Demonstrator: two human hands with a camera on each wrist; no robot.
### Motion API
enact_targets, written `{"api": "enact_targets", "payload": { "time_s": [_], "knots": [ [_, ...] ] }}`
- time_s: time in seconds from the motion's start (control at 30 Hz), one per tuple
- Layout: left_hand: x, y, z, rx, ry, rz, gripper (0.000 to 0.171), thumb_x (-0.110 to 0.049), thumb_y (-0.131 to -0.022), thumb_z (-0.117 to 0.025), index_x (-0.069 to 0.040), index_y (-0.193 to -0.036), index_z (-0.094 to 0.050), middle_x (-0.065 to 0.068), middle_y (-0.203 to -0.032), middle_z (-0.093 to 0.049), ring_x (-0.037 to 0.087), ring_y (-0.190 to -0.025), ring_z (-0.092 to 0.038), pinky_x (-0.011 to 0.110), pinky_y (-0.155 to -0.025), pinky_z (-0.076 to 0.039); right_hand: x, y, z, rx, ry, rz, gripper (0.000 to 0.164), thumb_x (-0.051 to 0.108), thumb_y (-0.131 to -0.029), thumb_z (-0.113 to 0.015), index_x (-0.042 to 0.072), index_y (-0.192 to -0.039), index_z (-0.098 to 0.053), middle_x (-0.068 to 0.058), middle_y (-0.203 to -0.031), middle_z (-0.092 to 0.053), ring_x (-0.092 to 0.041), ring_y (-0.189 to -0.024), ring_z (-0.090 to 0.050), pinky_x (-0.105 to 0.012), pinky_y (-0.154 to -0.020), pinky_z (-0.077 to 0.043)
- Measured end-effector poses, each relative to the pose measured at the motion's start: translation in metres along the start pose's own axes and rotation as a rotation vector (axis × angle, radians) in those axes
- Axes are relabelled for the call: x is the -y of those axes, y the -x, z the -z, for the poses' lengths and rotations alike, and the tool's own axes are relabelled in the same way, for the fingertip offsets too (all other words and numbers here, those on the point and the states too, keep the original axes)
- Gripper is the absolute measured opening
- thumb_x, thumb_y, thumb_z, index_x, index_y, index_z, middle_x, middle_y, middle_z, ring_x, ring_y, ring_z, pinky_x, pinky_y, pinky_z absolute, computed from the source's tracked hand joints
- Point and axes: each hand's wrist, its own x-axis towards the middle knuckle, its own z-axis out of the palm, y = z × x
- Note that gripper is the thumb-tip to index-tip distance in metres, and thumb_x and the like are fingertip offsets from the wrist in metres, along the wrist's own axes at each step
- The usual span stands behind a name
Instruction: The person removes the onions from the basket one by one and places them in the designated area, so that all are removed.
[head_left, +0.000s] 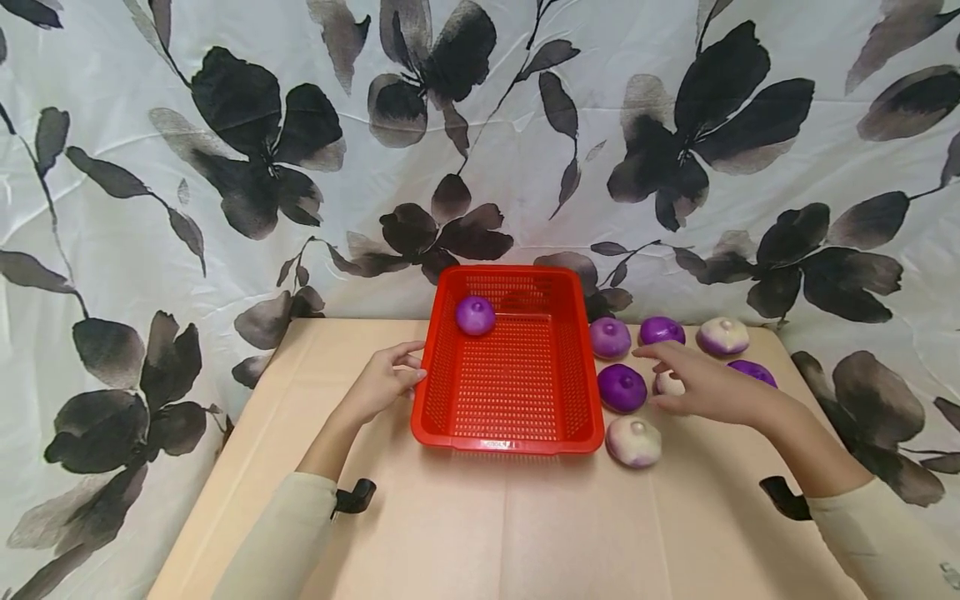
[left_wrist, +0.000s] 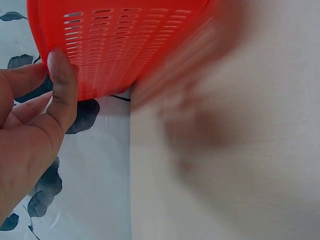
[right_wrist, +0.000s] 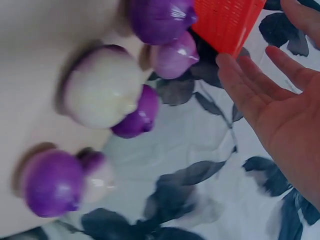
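Note:
A red plastic basket (head_left: 506, 442) with slotted walls stands on the table. Inside it, toward the back left, lies one purple onion (head_left: 476, 316). My left hand (head_left: 382, 383) pinches the basket's left rim, and the left wrist view shows the thumb on the near side of the wall (left_wrist: 115, 45). Over the group of onions to the right of the basket hovers my right hand (head_left: 705, 385), fingers extended and holding nothing. Nearest to it are a dark purple onion (head_left: 622, 388) and a whitish one (head_left: 667, 384) partly hidden by the hand.
Others in the group are a light purple onion (head_left: 610, 338), a purple one (head_left: 662, 330), two white-and-purple ones (head_left: 723, 336) and a purple one partly behind the hand (head_left: 753, 372). A floral cloth (head_left: 525, 167) hangs behind the wooden table (head_left: 525, 533).

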Motion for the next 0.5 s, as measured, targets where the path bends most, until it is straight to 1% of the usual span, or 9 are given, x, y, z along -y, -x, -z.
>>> {"api": "enact_targets", "payload": {
  "time_s": [0.1, 0.17, 0.2, 0.27, 0.33, 0.4, 0.43, 0.5],
  "knots": [
    [0.001, 0.0, 0.0, 0.001, 0.004, 0.001, 0.058, 0.004, -0.097, -0.063, 0.002, -0.152, -0.046, 0.026, -0.112, -0.062, 0.015, -0.072, -0.065, 0.036, -0.064, -0.063, 0.008, -0.018, 0.007, -0.011, 0.027, 0.004, 0.064, 0.019, -0.089, -0.08, 0.003, -0.144, -0.052, -0.016, -0.133, -0.062, -0.036, -0.115, -0.066, -0.055, -0.098, -0.056],
    [0.001, 0.0, -0.001, 0.001, 0.005, 0.001, 0.058, 0.004, -0.097, -0.063, 0.002, -0.152, -0.045, 0.027, -0.113, -0.062, 0.015, -0.072, -0.065, 0.036, -0.064, -0.063, 0.014, -0.032, 0.011, -0.021, 0.043, 0.012, 0.065, 0.021, -0.09, -0.08, 0.004, -0.145, -0.052, -0.014, -0.127, -0.063, -0.033, -0.111, -0.065, -0.052, -0.093, -0.057],
    [0.001, 0.0, -0.001, 0.001, 0.005, 0.001, 0.058, 0.004, -0.097, -0.063, 0.002, -0.152, -0.045, 0.027, -0.113, -0.062, 0.015, -0.072, -0.065, 0.036, -0.064, -0.063, 0.016, -0.039, 0.012, -0.023, 0.042, 0.011, 0.066, 0.021, -0.09, -0.081, 0.004, -0.145, -0.051, -0.014, -0.127, -0.063, -0.032, -0.111, -0.065, -0.05, -0.091, -0.058],
    [0.0, 0.0, -0.001, 0.002, 0.001, -0.001, 0.058, 0.004, -0.097, -0.063, 0.002, -0.152, -0.045, 0.027, -0.113, -0.062, 0.015, -0.072, -0.065, 0.037, -0.064, -0.063, 0.021, -0.053, 0.015, -0.024, 0.03, 0.014, 0.068, 0.023, -0.09, -0.081, 0.003, -0.146, -0.05, -0.016, -0.13, -0.061, -0.032, -0.111, -0.064, -0.05, -0.091, -0.058],
    [0.0, 0.0, 0.0, 0.002, -0.003, -0.002, 0.058, 0.004, -0.097, -0.063, 0.002, -0.152, -0.045, 0.027, -0.113, -0.063, 0.016, -0.073, -0.066, 0.037, -0.065, -0.063, 0.026, -0.069, 0.017, -0.016, -0.019, 0.033, 0.07, 0.022, -0.09, -0.081, 0.0, -0.147, -0.048, -0.021, -0.137, -0.057, -0.037, -0.115, -0.065, -0.053, -0.095, -0.057],
    [0.0, 0.0, 0.0, 0.002, -0.005, -0.001, 0.058, 0.004, -0.097, -0.063, 0.001, -0.152, -0.046, 0.027, -0.113, -0.063, 0.016, -0.073, -0.066, 0.038, -0.065, -0.064, 0.03, -0.084, 0.018, 0.002, -0.075, 0.025, 0.072, 0.021, -0.091, -0.08, -0.002, -0.149, -0.044, -0.025, -0.147, -0.05, -0.041, -0.123, -0.063, -0.058, -0.102, -0.053],
    [-0.001, 0.0, 0.0, 0.002, -0.005, -0.001, 0.058, 0.004, -0.097, -0.063, 0.001, -0.152, -0.046, 0.027, -0.113, -0.063, 0.016, -0.073, -0.066, 0.037, -0.065, -0.064, 0.033, -0.091, 0.018, 0.012, -0.105, 0.019, 0.072, 0.021, -0.092, -0.079, -0.002, -0.15, -0.042, -0.025, -0.149, -0.048, -0.043, -0.125, -0.061, -0.059, -0.105, -0.051],
    [0.0, -0.001, 0.0, 0.003, -0.002, -0.001, 0.058, 0.004, -0.097, -0.063, 0.002, -0.152, -0.046, 0.028, -0.114, -0.062, 0.016, -0.073, -0.066, 0.037, -0.065, -0.064, 0.037, -0.107, 0.018, 0.023, -0.126, 0.009, 0.073, 0.021, -0.092, -0.078, -0.002, -0.151, -0.041, -0.025, -0.149, -0.048, -0.043, -0.125, -0.059, -0.058, -0.105, -0.051]
  ]
}}
